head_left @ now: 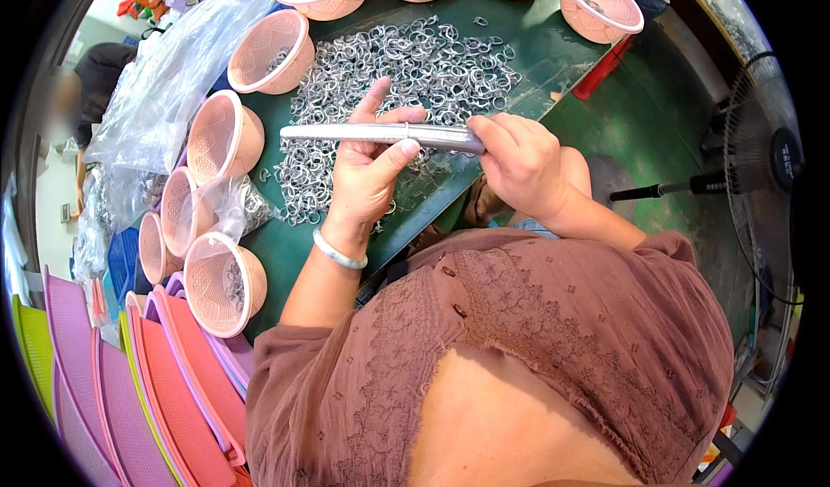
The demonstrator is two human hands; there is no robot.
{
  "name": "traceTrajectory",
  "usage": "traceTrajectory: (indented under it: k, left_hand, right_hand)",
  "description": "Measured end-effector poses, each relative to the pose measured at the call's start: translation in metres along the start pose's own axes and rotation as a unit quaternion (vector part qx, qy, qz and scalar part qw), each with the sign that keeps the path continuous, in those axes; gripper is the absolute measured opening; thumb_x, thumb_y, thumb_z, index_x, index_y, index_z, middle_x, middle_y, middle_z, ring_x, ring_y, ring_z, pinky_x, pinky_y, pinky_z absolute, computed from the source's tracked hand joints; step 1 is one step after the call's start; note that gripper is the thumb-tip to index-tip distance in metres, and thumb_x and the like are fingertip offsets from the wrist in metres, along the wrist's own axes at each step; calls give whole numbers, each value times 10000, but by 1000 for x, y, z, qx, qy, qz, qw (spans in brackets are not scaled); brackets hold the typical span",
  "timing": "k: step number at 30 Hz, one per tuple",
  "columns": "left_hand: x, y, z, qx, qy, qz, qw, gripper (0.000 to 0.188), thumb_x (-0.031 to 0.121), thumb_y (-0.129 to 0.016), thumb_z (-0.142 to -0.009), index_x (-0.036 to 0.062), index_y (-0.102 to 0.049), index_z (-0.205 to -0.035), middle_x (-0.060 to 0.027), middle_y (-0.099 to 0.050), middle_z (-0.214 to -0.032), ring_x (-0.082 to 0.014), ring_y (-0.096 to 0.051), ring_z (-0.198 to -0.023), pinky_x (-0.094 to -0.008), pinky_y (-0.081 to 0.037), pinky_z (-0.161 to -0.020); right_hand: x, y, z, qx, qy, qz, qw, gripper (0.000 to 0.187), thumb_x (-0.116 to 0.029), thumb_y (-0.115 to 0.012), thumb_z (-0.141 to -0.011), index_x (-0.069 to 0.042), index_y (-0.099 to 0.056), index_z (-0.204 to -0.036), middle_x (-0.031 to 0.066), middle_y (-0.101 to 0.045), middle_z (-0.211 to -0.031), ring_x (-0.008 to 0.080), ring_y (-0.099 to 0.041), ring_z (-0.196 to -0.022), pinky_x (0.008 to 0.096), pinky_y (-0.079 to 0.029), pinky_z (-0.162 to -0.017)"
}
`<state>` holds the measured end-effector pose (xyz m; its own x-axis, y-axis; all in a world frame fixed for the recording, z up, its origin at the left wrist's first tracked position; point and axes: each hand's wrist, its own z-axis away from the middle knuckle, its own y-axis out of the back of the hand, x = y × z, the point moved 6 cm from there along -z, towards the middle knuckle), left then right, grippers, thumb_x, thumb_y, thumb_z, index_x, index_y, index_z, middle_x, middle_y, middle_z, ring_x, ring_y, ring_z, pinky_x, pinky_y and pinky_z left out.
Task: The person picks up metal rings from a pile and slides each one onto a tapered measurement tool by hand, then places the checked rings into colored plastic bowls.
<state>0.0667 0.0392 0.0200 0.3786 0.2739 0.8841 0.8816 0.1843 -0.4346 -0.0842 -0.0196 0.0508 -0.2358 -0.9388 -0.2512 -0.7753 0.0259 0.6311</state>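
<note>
A tapered silver ring mandrel lies level in front of me, its thin tip pointing left. My right hand is closed round its thick end. Around the mandrel's middle sits a small metal ring. The thumb of my left hand presses at this ring from the near side, with fingers behind the mandrel and the index finger stretched out. Beneath and beyond both hands, a wide pile of loose silver rings covers part of the green table.
Peach baskets, such as one holding rings, line the table's left and far edges. A clear plastic bag leans among them. Stacked coloured baskets stand at lower left. A black fan is at right. Another person is at far left.
</note>
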Motion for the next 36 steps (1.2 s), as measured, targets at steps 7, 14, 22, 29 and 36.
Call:
traceTrajectory:
  k: [7,14,22,29,36]
  left_hand:
    - [2,2,-2,-5,5,-2,1000,688,-5,-629,-740,-10,-243,-1309,-100,-572,-1063,-162,-539,-969,-308,-383,-909]
    - [4,0,-4,5,3,3,1000,697,-7,-643,-719,4,-264,-1303,-116,-559,-1070,-159,-541,-942,-292,-412,-870]
    - [-7,16,2,24,21,-29,999,308,-9,-623,-729,1,-521,-1019,-96,-530,-979,-125,-527,-813,-229,-437,-735]
    - [23,77,-14,145,-47,158,976,118,52,-510,-825,12,-523,-936,-78,-548,-913,-154,-549,-756,-265,-478,-676]
    - [-3,56,-49,130,87,-319,935,119,37,-565,-759,1,-616,-861,-25,-579,-738,-113,-527,-648,-245,-433,-595]
  right_hand:
    - [1,-2,-1,17,1,-3,1000,257,-23,-603,-600,-66,-555,-848,39,-463,-616,204,-509,-537,310,-394,-469]
    - [3,-3,0,21,3,0,1000,251,-27,-602,-605,-65,-554,-849,39,-462,-616,204,-509,-538,309,-395,-471]
    - [5,-7,1,-3,-14,-32,999,239,-21,-592,-613,-62,-553,-846,52,-473,-624,221,-515,-551,321,-408,-485]
    - [42,2,20,-62,-188,-157,967,225,7,-588,-647,-57,-572,-862,85,-565,-711,247,-569,-626,309,-451,-553]
    - [76,0,47,-44,-326,-277,903,170,4,-623,-717,-5,-569,-878,21,-552,-677,53,-479,-601,206,-400,-540]
